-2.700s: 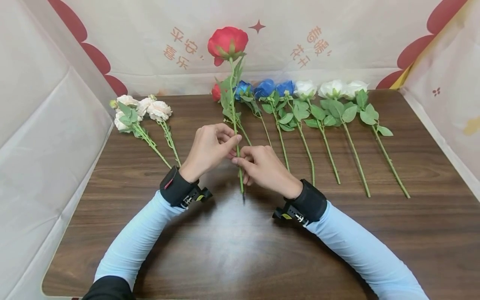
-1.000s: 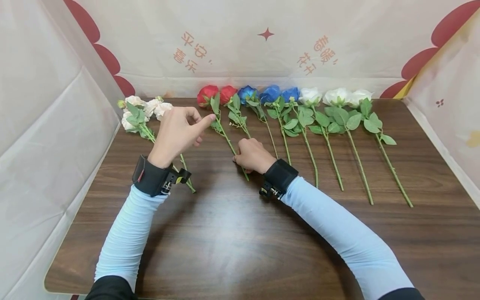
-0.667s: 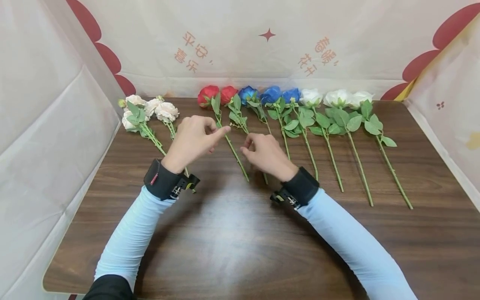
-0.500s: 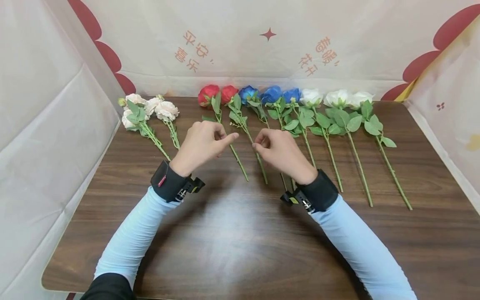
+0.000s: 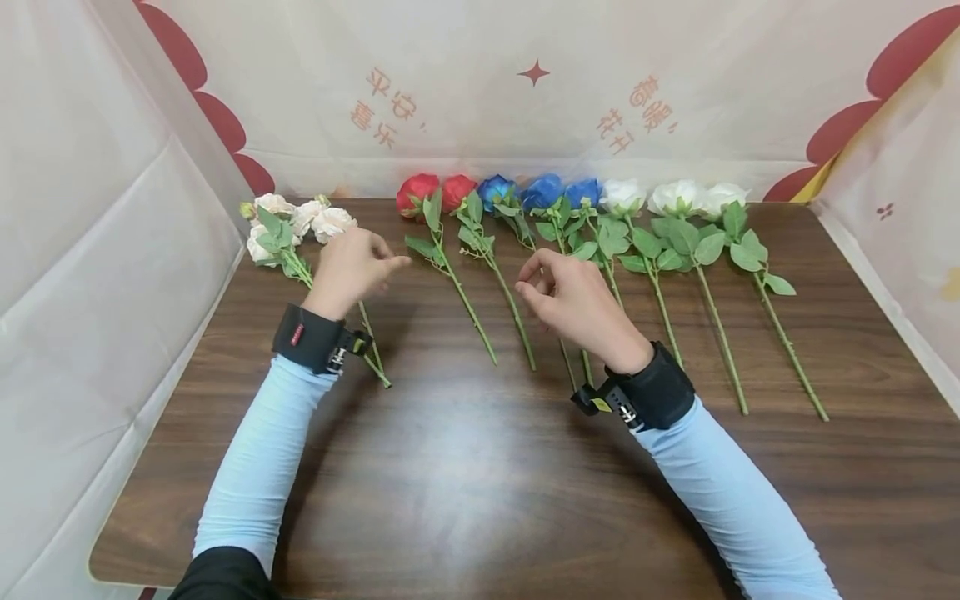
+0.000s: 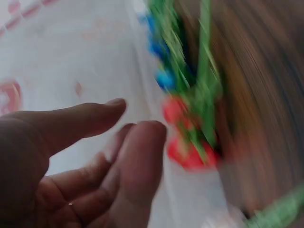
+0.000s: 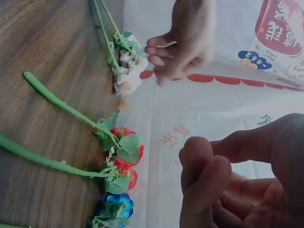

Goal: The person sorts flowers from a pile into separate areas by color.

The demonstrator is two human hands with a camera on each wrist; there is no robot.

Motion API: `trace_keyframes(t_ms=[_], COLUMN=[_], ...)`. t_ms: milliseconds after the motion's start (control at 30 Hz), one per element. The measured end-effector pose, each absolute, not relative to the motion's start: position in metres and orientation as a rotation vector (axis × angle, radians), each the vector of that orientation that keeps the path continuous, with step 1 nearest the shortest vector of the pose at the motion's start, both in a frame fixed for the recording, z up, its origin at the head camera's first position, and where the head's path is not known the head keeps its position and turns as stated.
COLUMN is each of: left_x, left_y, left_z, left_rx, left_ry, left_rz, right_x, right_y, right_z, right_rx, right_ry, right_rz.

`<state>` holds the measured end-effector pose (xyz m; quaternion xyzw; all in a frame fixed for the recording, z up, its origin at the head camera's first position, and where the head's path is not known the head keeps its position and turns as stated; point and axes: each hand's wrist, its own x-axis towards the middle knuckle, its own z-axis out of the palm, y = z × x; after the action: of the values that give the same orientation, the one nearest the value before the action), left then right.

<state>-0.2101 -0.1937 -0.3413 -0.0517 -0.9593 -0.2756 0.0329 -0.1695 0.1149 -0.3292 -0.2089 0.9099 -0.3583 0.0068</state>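
My left hand (image 5: 348, 271) hovers over the pale cream flowers (image 5: 273, 204) at the table's left, fingers loosely bent and nothing between them. In the left wrist view the thumb and fingertips of that hand (image 6: 128, 171) stand apart. My right hand (image 5: 581, 308) is held above the blue rose (image 5: 542, 192) stems, covering parts of them, and is bare too. Between the hands lie two red roses, the left one (image 5: 415, 193) and the right one (image 5: 456, 192), stems slanting toward the front. The right wrist view shows the right hand's (image 7: 237, 185) loosely curled fingers.
Several white roses (image 5: 672, 198) lie right of the blue ones, heads toward the back. The brown wooden table (image 5: 465, 483) meets a pale printed cloth backdrop (image 5: 487, 108), with cloth walls at both sides.
Both hands held a red rose upright earlier; it now lies left of the other red rose, released. The right hand has since moved right; the left hand went toward centre, then back left.
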Motion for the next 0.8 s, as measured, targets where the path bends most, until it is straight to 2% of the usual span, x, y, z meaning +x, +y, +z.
trace_keyframes(t_ms=[133,300,500,800], left_x=[-0.221,-0.23,-0.236,-0.237], left_y=[-0.225,-0.243,-0.253,-0.253], left_z=[-0.356,-0.375,-0.384,-0.379], left_rx=[0.071,0.26,0.299,0.338], left_ry=[-3.005,-3.053,-3.079,-3.096], left_rz=[-0.672,-0.543,-0.655,-0.884], right_x=[-0.169,-0.17,-0.171,-0.172], right_y=[0.114,0.113,0.113,0.115], right_z=[-0.331,-0.331,-0.331,-0.335], right_rx=[-0.657,-0.659,-0.652,-0.638], right_ry=[2.847,2.84,2.834,2.809], right_rz=[-1.114,-1.111,-1.115,-1.125])
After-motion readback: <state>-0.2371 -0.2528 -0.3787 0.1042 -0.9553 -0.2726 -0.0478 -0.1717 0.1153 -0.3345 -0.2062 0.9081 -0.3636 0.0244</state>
